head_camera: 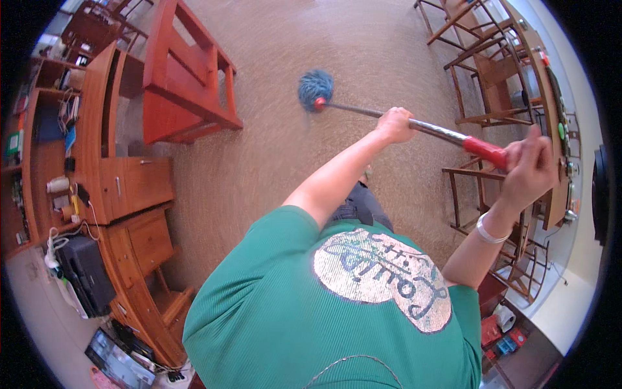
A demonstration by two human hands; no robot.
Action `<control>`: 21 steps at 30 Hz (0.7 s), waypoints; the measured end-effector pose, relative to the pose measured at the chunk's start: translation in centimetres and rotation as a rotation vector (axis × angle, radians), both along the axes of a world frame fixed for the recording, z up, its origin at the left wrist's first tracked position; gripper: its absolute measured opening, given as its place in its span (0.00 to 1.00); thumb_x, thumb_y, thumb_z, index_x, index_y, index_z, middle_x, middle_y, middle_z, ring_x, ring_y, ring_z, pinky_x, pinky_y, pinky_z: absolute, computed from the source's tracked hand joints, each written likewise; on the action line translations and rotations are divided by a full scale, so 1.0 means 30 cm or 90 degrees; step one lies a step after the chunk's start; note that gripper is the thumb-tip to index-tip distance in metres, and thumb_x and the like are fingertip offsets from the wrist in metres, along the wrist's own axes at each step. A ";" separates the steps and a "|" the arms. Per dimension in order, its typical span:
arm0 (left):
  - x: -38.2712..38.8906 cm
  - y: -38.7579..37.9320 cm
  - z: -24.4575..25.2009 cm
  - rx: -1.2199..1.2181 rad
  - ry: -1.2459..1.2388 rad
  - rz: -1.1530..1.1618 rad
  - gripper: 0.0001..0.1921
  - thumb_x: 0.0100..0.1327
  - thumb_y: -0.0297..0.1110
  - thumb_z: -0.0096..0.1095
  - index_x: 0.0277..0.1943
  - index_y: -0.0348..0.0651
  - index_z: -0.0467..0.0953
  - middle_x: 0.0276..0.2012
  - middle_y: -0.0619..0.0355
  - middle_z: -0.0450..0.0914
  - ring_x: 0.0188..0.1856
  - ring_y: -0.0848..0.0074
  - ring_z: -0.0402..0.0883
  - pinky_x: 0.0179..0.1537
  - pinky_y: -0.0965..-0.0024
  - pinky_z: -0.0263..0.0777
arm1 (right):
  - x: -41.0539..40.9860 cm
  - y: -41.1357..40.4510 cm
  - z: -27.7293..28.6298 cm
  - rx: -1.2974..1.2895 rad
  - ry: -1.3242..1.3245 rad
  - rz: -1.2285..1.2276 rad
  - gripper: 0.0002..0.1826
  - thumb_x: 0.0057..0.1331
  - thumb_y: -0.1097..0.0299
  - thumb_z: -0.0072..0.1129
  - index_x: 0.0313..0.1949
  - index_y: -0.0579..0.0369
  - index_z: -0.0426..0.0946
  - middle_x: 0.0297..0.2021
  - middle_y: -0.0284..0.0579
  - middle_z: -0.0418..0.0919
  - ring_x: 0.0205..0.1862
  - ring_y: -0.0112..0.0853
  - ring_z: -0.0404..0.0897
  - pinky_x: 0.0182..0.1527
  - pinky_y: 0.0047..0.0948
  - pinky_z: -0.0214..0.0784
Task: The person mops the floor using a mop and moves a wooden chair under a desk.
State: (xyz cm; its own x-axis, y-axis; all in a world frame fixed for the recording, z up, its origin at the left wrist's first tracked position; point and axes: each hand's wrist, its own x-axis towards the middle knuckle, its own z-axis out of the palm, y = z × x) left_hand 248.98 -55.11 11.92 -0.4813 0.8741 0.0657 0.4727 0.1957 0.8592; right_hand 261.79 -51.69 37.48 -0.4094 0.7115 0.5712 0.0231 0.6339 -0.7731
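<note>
A long-handled duster slants across the view in front of me. Its fluffy blue head (316, 89) is out ahead over the floor, joined by a red collar to a metal pole (440, 131). My left hand (396, 125) is closed around the middle of the pole. Farther right, my right hand (530, 160) is at the end of the red grip (486, 151), with some fingers raised and blurred; it wears a bracelet on the wrist. Part of the grip's end is hidden behind that hand.
A red wooden chair (189, 97) stands at the upper left, beside a wooden cabinet (138, 187). Wooden chairs (495, 82) line a long table (544, 97) on the right. A monitor (119, 362) and cables are at the lower left.
</note>
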 end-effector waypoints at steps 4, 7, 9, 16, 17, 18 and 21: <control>-0.020 -0.087 0.059 -0.120 0.019 0.041 0.18 0.50 0.49 0.55 0.30 0.40 0.77 0.30 0.43 0.76 0.38 0.54 0.75 0.40 0.59 0.69 | -0.127 0.124 0.051 -0.047 0.024 0.091 0.14 0.60 0.70 0.53 0.17 0.57 0.66 0.11 0.30 0.60 0.12 0.15 0.59 0.13 0.15 0.46; -0.042 -0.236 0.070 -0.171 -0.056 0.073 0.19 0.51 0.50 0.55 0.32 0.40 0.77 0.30 0.44 0.77 0.37 0.55 0.75 0.39 0.59 0.69 | -0.261 0.154 -0.008 -0.117 0.007 0.174 0.13 0.60 0.69 0.53 0.18 0.58 0.68 0.12 0.30 0.62 0.12 0.15 0.59 0.13 0.14 0.47; -0.056 -0.367 -0.022 -0.228 -0.090 0.140 0.21 0.50 0.51 0.56 0.33 0.37 0.77 0.30 0.44 0.77 0.38 0.57 0.77 0.38 0.59 0.70 | -0.376 0.134 -0.129 -0.201 -0.017 0.315 0.12 0.60 0.67 0.52 0.20 0.58 0.69 0.13 0.30 0.63 0.12 0.14 0.61 0.13 0.13 0.50; 0.104 -0.771 -0.361 -0.278 -0.265 0.425 0.15 0.49 0.43 0.62 0.31 0.40 0.75 0.25 0.47 0.77 0.30 0.60 0.77 0.31 0.63 0.68 | -0.493 -0.128 -0.680 -0.628 -0.090 0.453 0.12 0.61 0.64 0.49 0.23 0.56 0.68 0.14 0.35 0.68 0.14 0.22 0.66 0.18 0.21 0.59; 0.136 -0.815 -0.427 -0.329 -0.229 0.474 0.14 0.47 0.43 0.63 0.30 0.40 0.75 0.25 0.48 0.77 0.29 0.60 0.77 0.30 0.63 0.68 | -0.478 -0.174 -0.728 -0.778 -0.153 0.435 0.12 0.60 0.63 0.50 0.22 0.56 0.68 0.13 0.34 0.67 0.14 0.22 0.65 0.18 0.21 0.58; 0.174 -0.865 -0.505 -0.373 -0.209 0.513 0.14 0.46 0.42 0.64 0.30 0.41 0.75 0.25 0.48 0.76 0.28 0.59 0.77 0.29 0.63 0.68 | -0.466 -0.210 -0.752 -0.810 -0.223 0.498 0.13 0.60 0.64 0.49 0.21 0.55 0.67 0.12 0.33 0.65 0.13 0.21 0.63 0.19 0.21 0.58; 0.227 -0.867 -0.525 -0.387 -0.151 0.564 0.11 0.44 0.41 0.63 0.27 0.44 0.76 0.23 0.48 0.76 0.27 0.59 0.76 0.29 0.61 0.68 | -0.453 -0.194 -0.711 -0.721 -0.363 0.637 0.14 0.60 0.66 0.50 0.17 0.54 0.65 0.10 0.31 0.62 0.13 0.18 0.60 0.19 0.20 0.54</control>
